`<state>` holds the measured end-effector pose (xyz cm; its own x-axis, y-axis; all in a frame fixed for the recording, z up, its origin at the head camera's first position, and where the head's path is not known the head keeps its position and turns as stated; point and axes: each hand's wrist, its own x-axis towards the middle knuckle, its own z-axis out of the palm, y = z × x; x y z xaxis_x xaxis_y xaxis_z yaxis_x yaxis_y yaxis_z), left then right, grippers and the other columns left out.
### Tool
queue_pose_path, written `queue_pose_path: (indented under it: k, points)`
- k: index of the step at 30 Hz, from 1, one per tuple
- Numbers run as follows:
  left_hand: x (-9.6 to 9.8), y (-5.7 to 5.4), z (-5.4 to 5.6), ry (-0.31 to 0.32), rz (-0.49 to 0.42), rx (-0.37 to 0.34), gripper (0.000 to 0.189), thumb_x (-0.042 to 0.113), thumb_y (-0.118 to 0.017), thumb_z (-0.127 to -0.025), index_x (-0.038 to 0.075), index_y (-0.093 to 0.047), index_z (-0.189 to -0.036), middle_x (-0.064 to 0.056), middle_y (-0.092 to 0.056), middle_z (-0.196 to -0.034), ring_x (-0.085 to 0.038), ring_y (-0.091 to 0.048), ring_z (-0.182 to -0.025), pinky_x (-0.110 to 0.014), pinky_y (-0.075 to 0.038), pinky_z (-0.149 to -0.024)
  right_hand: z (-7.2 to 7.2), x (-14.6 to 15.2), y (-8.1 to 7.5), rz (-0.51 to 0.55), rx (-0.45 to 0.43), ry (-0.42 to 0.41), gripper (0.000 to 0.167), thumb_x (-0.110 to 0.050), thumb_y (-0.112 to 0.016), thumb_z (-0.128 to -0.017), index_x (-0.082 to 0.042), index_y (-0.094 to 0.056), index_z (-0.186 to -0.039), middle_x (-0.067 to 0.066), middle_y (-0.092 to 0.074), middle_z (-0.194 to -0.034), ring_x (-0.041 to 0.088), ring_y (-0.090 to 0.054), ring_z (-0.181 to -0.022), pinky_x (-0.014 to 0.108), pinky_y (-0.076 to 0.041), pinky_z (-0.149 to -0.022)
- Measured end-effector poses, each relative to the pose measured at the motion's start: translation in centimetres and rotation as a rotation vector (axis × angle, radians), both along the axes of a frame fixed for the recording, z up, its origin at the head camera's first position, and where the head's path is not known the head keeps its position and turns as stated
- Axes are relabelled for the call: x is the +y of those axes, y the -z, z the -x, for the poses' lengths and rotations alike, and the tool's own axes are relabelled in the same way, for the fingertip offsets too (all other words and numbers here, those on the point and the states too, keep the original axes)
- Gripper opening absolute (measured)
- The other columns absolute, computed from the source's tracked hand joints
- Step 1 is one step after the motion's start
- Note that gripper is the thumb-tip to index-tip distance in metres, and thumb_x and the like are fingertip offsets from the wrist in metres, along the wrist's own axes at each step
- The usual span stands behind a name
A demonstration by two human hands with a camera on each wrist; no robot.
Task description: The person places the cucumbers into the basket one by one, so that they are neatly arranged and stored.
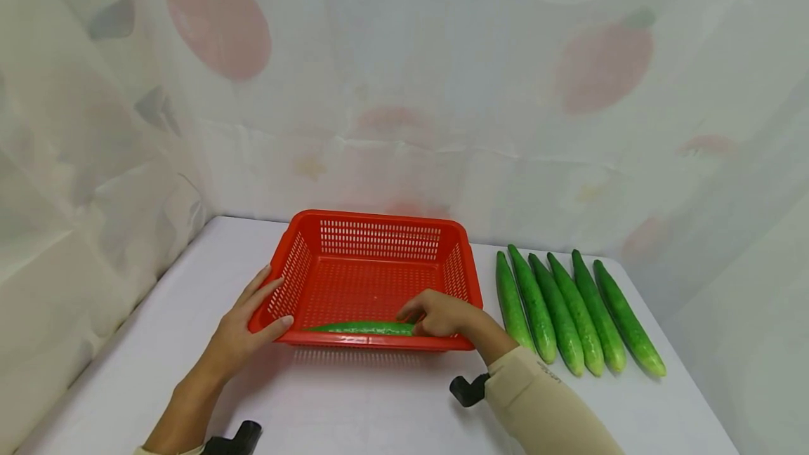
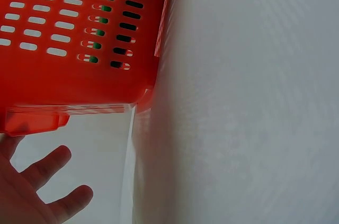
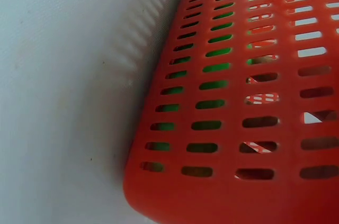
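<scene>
A red plastic basket (image 1: 377,215) with slotted walls stands on the white table. Inside, along its near wall, lies a green cucumber (image 1: 363,327), partly hidden by the front rim. My right hand (image 1: 445,314) reaches over the near right corner, its curled fingers on the cucumber's right end; the fingertips are hidden behind the rim. At the near left corner my left hand (image 1: 243,328) rests on the rim with fingers spread and thumb extended over the edge. Green shows through the slots in both wrist views, while the left fingers (image 2: 47,167) appear outside the basket.
Several cucumbers (image 1: 559,314) lie side by side to the right of the basket, pale ends toward me. White printed sheeting (image 1: 404,90) hangs behind the table (image 1: 354,406) and along both sides.
</scene>
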<state>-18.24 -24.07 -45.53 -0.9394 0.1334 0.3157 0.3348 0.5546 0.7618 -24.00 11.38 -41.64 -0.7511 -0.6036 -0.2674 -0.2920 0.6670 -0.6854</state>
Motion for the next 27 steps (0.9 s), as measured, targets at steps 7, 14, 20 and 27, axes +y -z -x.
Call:
queue_pose_path:
  k: [7, 14, 20, 27]
  points:
    - [0.0, 0.0, 0.1, -0.001, 0.005, 0.007, 0.065, 0.031, -0.069, -0.088, 0.012, -0.044, -0.145, 0.004, -0.018, -0.158, -0.032, -0.023, -0.139, -0.068, -0.032, -0.091, 0.1, 0.2, -0.1, 0.039, 0.036, 0.003, 0.033, -0.001, -0.066, -0.087, -0.008, -0.070, -0.119, 0.000, -0.068, -0.106, 0.015, -0.060, -0.095, 0.039, -0.049, -0.086]
    - [0.1, 0.1, 0.2, -0.002, 0.007, 0.007, 0.065, 0.031, -0.070, -0.088, 0.013, -0.044, -0.145, 0.005, -0.018, -0.158, -0.032, -0.024, -0.138, -0.067, -0.033, -0.092, -0.4, 1.0, -0.9, 0.186, 0.094, 0.052, 0.028, -0.004, -0.063, -0.092, -0.010, -0.070, -0.118, 0.003, -0.068, -0.111, 0.014, -0.060, -0.101, 0.035, -0.049, -0.086]
    - [0.1, 0.1, 0.0, -0.001, 0.001, 0.003, 0.065, 0.030, -0.070, -0.088, 0.014, -0.044, -0.146, 0.005, -0.018, -0.158, -0.033, -0.024, -0.138, -0.067, -0.034, -0.091, -1.7, 2.3, -2.4, 0.319, 0.121, 0.107, 0.022, -0.012, -0.064, -0.094, -0.018, -0.071, -0.114, 0.000, -0.067, -0.109, 0.017, -0.060, -0.102, 0.034, -0.050, -0.083]
    - [0.0, 0.1, -0.1, -0.001, 0.004, 0.006, 0.065, 0.030, -0.070, -0.088, 0.014, -0.044, -0.146, 0.006, -0.018, -0.158, -0.033, -0.025, -0.138, -0.066, -0.034, -0.091, -3.8, 4.5, -3.9, 0.440, 0.133, 0.212, 0.021, -0.018, -0.064, -0.094, -0.014, -0.070, -0.114, 0.002, -0.067, -0.110, 0.021, -0.060, -0.101, 0.037, -0.050, -0.083]
